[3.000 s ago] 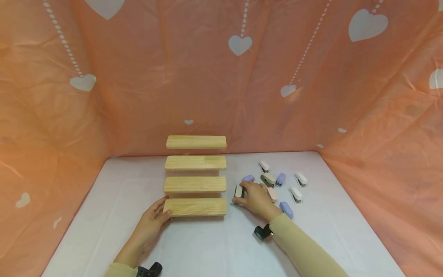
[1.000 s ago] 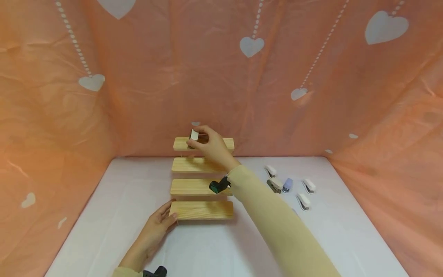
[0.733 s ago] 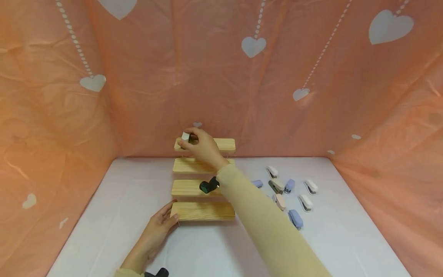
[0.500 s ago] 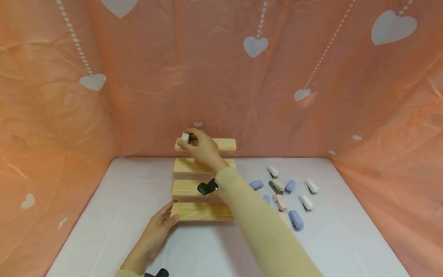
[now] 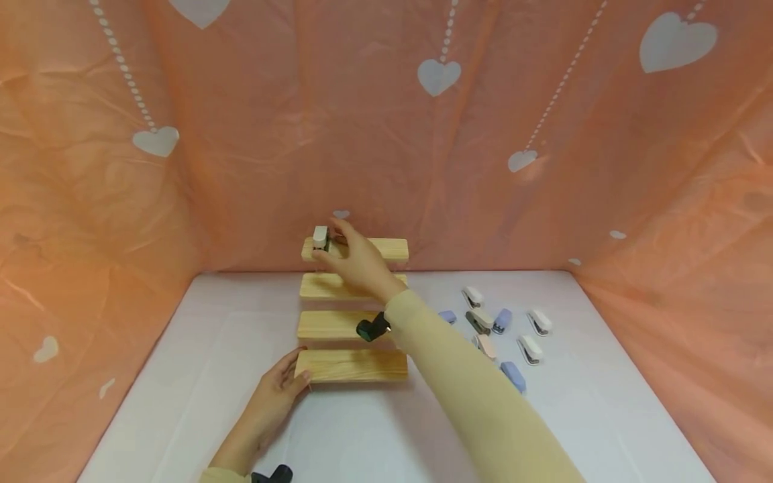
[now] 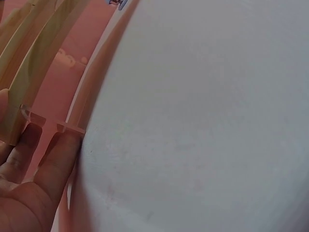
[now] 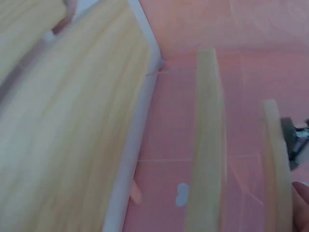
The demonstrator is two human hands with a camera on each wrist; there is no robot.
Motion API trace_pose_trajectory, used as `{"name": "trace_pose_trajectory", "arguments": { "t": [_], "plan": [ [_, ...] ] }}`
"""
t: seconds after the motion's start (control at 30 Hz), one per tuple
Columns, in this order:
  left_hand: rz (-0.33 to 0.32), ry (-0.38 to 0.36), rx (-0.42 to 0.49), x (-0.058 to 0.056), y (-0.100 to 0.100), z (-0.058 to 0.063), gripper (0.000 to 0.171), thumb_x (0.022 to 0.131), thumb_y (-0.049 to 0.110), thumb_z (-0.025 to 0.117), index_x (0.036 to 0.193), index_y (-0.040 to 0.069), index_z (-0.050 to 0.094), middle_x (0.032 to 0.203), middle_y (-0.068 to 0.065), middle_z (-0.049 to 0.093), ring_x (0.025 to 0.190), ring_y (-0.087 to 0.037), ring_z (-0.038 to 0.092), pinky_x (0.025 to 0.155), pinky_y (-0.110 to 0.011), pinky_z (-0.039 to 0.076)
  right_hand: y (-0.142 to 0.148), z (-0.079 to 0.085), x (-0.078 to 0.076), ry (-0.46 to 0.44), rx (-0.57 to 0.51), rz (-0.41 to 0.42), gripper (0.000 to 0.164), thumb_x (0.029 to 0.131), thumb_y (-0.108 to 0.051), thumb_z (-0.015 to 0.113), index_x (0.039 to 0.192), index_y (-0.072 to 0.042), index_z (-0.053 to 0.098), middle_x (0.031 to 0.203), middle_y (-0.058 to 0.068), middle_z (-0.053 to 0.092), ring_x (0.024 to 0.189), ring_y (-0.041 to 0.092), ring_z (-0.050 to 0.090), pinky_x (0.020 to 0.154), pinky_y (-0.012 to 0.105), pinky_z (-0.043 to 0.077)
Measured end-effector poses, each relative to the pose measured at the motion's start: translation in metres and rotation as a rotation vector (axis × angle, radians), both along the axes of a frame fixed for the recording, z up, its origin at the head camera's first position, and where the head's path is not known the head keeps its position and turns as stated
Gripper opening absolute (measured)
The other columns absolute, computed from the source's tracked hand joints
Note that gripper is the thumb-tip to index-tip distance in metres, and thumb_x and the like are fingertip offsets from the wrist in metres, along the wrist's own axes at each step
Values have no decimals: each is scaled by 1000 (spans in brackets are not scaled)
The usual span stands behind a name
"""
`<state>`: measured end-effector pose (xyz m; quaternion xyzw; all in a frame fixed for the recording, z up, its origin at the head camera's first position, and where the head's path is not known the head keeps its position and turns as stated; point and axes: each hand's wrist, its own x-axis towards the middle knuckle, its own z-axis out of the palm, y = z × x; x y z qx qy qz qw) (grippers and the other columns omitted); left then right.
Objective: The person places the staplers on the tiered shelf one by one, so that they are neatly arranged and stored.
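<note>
As the head camera looks forward and down, two bare hands are at one four-tier shelf of pale wooden boards [image 5: 353, 365], standing on a desk covered in white [image 5: 181, 396]. Four boards rise like steps; the top one carries one small stapler with a white top and dark base [image 5: 321, 236], near its left end. The right hand [image 5: 359, 265] is beside that stapler, fingers spread, thumb near its front end and forefinger off to its right. The left hand [image 5: 272, 396] grips the left end of the lowest board, thumb on top, fingers behind.

Right of the shelf, eight more staplers show on the desk: three white staplers [image 5: 530, 350], three lavender-blue staplers [image 5: 502, 320], one pale pink stapler [image 5: 485, 346] and one cream-and-green stapler [image 5: 481, 319]. A tan sleeve [image 5: 477, 396] partly covers the nearest ones. Behind is an orange cloth backdrop [image 5: 362, 147] printed with white hearts.

In the left wrist view, the left hand's fingers lie against two clear plastic supports [image 6: 72, 127] below a board.

In the right wrist view, four boards show; the stapler's dark base sits on the rightmost one. Part of the right hand is just beside it, apart.
</note>
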<state>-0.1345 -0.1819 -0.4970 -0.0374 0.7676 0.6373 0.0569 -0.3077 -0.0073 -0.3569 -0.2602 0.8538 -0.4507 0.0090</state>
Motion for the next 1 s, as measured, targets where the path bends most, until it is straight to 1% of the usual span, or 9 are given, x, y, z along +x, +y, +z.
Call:
{"name": "trace_pose_trajectory", "arguments": {
  "t": [0.1, 0.2, 0.33, 0.4, 0.5, 0.6, 0.77, 0.87, 1.0],
  "plan": [
    [-5, -4, 2, -2, 0, 0, 60, 98, 17, 58, 150, 5, 31, 149, -25, 35, 134, -34, 40, 103, -30, 41, 19, -2, 5, -10, -45, 27, 76, 88, -54, 64, 151, -27, 31, 146, 1, 45, 128, 10, 46, 101, 33, 47],
    [-12, -20, -1, -3, -1, 1, 61, 98, 18, 59, 150, 6, 30, 149, -24, 34, 134, -33, 39, 102, -29, 42, 44, -4, 12, 12, -76, 23, 70, 89, -50, 65, 148, -25, 37, 142, 1, 48, 124, 12, 51, 96, 32, 50],
    [-17, -38, -13, -3, -3, 1, 63, 97, 21, 60, 150, 7, 30, 150, -23, 34, 134, -32, 39, 102, -28, 42, 82, -9, 24, 50, -125, -27, 69, 86, -50, 69, 144, -23, 44, 135, -2, 53, 114, 17, 59, 90, 35, 54],
    [-22, -37, -7, -2, -4, 1, 63, 97, 21, 60, 151, 7, 29, 151, -23, 33, 135, -32, 38, 101, -28, 43, 101, -13, 29, 56, -132, -62, 71, 83, -52, 71, 142, -21, 46, 131, -3, 55, 113, 18, 59, 91, 38, 53],
    [-28, -29, -13, -1, -5, 2, 64, 97, 22, 60, 151, 6, 28, 151, -23, 32, 135, -32, 37, 102, -28, 42, 126, -23, 37, 45, -72, -120, 73, 81, -56, 72, 141, -22, 47, 129, -6, 56, 116, 16, 55, 97, 42, 48],
    [-35, -23, -26, 0, -5, 3, 64, 98, 23, 59, 151, 6, 28, 151, -22, 32, 136, -33, 37, 103, -29, 41, 146, -35, 43, 21, -9, -157, 72, 80, -56, 72, 138, -23, 49, 129, -4, 56, 120, 16, 51, 101, 46, 43],
    [-48, -21, -35, -1, -4, 3, 64, 98, 24, 58, 151, 6, 27, 152, -21, 31, 137, -33, 35, 106, -30, 38, 175, -56, 55, -25, 58, -190, 69, 80, -53, 75, 137, -24, 50, 130, -3, 56, 121, 21, 51, 101, 49, 44],
    [-49, -24, -31, -2, -2, 2, 65, 98, 25, 59, 151, 5, 27, 152, -21, 30, 138, -32, 34, 106, -30, 36, 192, -65, 63, -50, 80, -187, 68, 80, -50, 76, 137, -22, 50, 132, -1, 55, 121, 23, 50, 102, 53, 42],
    [-36, -42, 1, -2, -1, 2, 68, 97, 28, 60, 151, 5, 26, 153, -22, 28, 138, -32, 32, 105, -29, 36, 220, -73, 77, -75, 107, -189, 68, 80, -51, 75, 137, -23, 51, 132, 1, 56, 123, 27, 50, 101, 56, 43]
  ]
}}
